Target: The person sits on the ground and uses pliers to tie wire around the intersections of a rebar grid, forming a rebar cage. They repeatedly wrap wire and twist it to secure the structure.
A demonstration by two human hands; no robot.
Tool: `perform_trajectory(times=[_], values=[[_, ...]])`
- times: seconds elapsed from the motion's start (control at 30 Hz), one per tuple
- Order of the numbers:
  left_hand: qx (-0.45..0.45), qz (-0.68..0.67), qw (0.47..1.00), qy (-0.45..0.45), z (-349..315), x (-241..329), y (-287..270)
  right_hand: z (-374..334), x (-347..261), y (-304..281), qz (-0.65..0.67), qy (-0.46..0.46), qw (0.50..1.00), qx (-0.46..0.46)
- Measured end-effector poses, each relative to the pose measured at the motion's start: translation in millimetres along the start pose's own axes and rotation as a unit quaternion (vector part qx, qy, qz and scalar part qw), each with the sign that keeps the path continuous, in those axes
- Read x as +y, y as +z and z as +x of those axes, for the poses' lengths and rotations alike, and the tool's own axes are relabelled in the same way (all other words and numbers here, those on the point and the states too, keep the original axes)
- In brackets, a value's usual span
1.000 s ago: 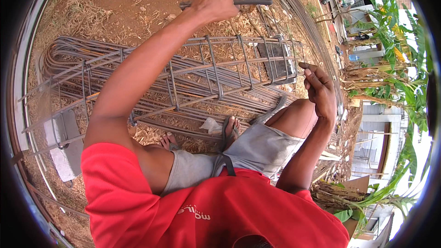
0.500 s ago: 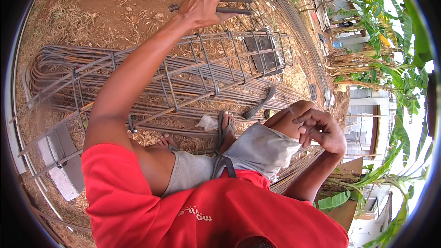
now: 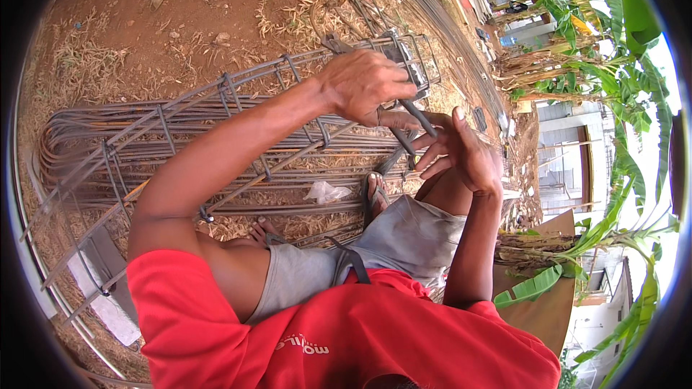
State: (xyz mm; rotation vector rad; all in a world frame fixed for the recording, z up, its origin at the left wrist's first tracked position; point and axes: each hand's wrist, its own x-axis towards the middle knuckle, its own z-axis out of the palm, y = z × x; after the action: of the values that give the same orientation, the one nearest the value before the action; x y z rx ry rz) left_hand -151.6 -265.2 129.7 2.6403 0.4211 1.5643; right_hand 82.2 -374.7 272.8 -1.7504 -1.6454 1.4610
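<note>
My left hand (image 3: 371, 88) is closed around a pair of dark metal pincers (image 3: 420, 117). The jaws stick out past the far side of the fist, and the two handles point toward my right hand. My right hand (image 3: 468, 151) is held up with its fingers spread, close beside the handle ends; whether it touches them I cannot tell. Below my left arm stretches a long rebar cage (image 3: 164, 130) with square stirrups, its far end just beyond the pincers.
A stack of bent rebar rods (image 3: 65, 130) lies under the cage. Near my sandalled foot (image 3: 376, 191) are a clear plastic bag (image 3: 326, 191) and a dark bundle of wire (image 3: 393, 161). A pale block (image 3: 108, 295) stands at left. Banana plants (image 3: 623, 133) grow at right.
My left hand has brought the pincers nearer and to the right. My right hand has moved up beside them, and its bent fingers have spread.
</note>
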Motion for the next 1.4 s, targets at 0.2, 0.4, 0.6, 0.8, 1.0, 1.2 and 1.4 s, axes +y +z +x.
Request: perform_trajectory(times=[0.2, 0.4, 0.6, 0.8, 1.0, 1.2, 1.4], values=[[0.022, -0.128, 0.991, 0.025, -1.5, 56.8, 47.1, 31.8, 105.2, 2.1, 0.302, -0.030, 0.942, -0.143], [-0.031, -0.141, 0.989, 0.026, -9.1, 67.7, 74.6, 51.6, 186.7, -0.4, 0.391, -0.076, 0.865, -0.306], [-0.035, -0.033, 0.998, -0.028, -9.1, 37.3, 67.4, 73.2, 185.5, 10.4, 0.406, 0.010, 0.890, -0.208], [-0.080, 0.052, 0.982, -0.165, 4.8, 4.4, 11.3, 114.8, 167.5, 13.5, 0.091, -0.029, 0.995, 0.015], [-0.144, 0.199, 0.947, -0.205, 29.7, -4.1, 0.1, 149.7, 150.8, 21.9, -0.350, -0.241, 0.895, 0.133], [-0.258, 0.256, 0.863, -0.349, 32.2, -11.1, 50.3, 161.8, 107.5, -39.7, 0.041, -0.053, 0.993, -0.099], [-0.296, 0.256, 0.827, -0.403, 57.4, -26.5, 106.4, 172.1, 88.1, -85.0, -0.058, -0.151, 0.969, -0.189]])
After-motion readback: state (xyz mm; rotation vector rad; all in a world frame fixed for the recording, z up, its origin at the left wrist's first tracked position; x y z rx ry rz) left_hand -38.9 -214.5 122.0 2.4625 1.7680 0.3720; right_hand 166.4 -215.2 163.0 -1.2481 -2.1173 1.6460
